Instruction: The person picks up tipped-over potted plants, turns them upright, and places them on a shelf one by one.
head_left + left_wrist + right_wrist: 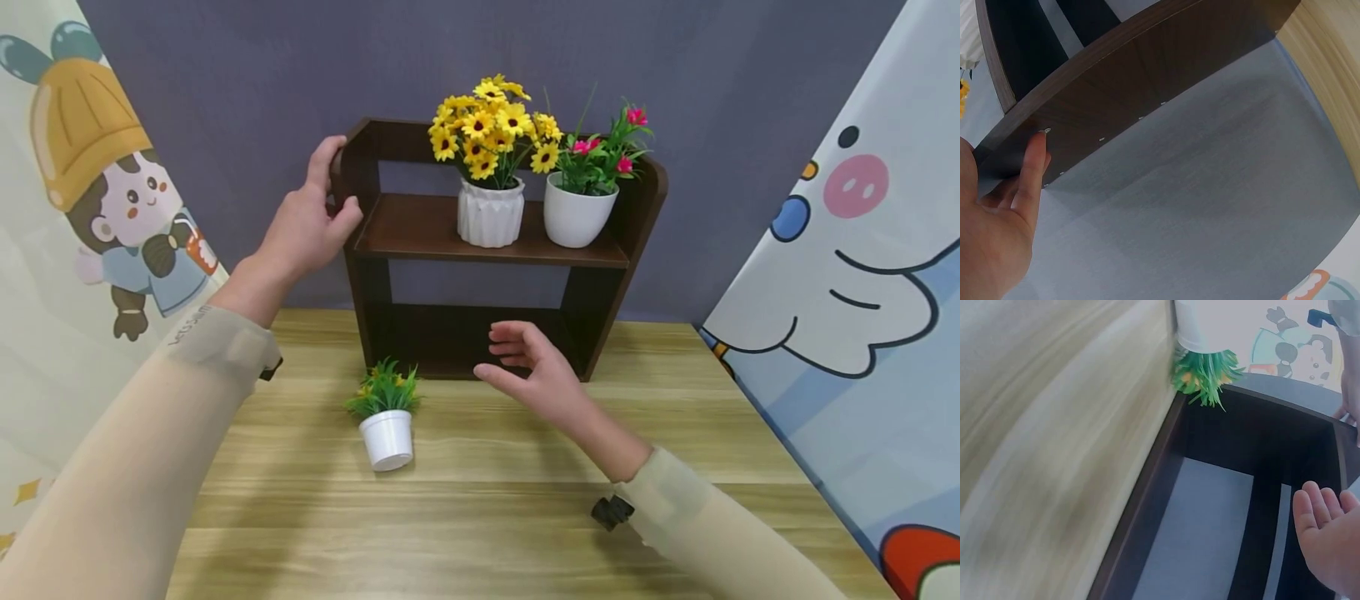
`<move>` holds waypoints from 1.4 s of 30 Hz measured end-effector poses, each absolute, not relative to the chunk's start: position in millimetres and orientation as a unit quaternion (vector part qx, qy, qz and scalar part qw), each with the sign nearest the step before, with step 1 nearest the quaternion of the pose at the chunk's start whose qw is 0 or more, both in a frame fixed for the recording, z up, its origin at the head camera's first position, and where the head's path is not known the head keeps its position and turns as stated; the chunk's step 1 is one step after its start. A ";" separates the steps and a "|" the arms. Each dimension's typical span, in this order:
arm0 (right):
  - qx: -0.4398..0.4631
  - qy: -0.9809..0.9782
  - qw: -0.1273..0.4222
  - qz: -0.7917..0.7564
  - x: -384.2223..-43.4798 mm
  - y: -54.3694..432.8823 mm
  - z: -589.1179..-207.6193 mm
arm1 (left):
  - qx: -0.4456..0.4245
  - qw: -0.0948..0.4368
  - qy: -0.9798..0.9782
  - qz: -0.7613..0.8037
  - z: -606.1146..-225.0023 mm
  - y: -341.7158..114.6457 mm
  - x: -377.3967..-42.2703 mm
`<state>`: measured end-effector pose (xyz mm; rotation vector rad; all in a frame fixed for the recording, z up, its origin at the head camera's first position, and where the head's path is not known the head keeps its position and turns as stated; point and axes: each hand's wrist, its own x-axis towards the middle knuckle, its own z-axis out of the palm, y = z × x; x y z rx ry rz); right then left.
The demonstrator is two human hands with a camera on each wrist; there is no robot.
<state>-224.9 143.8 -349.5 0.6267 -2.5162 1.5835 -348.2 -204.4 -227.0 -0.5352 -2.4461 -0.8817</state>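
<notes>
A dark brown two-tier wooden shelf [491,256] stands on the table against the back wall. My left hand [303,225] holds its left side panel [1147,69] near the top, fingers on the outer face and thumb toward the front edge. In front of the lower compartment, my right hand [540,371] hovers with fingers loosely bent, holding nothing. A white pot with a green plant [388,437] stands on the table at the shelf's front left. On the upper tier are a ribbed white pot of yellow flowers [491,212] and a smooth white pot with pink flowers [579,212].
The wood-grain table [480,533] spreads out in front of the shelf. A grey-blue wall [247,100] is behind it. Cartoon-printed panels flank both sides, with a child figure [142,200] on the left and a pink-nosed animal [862,225] on the right.
</notes>
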 end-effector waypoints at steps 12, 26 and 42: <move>0.214 -0.818 0.022 0.533 -225.0 129.1 -369.3 | -0.201 0.239 -0.893 -0.323 -227.1 -206.5 -350.2; 0.219 -0.823 -0.018 0.524 -223.2 112.5 -388.9 | -0.199 0.239 -0.892 -0.327 -226.6 -205.7 -347.3; 0.232 -0.825 -0.017 0.516 -224.4 103.6 -394.0 | -0.199 0.239 -0.890 -0.332 -227.9 -206.1 -349.2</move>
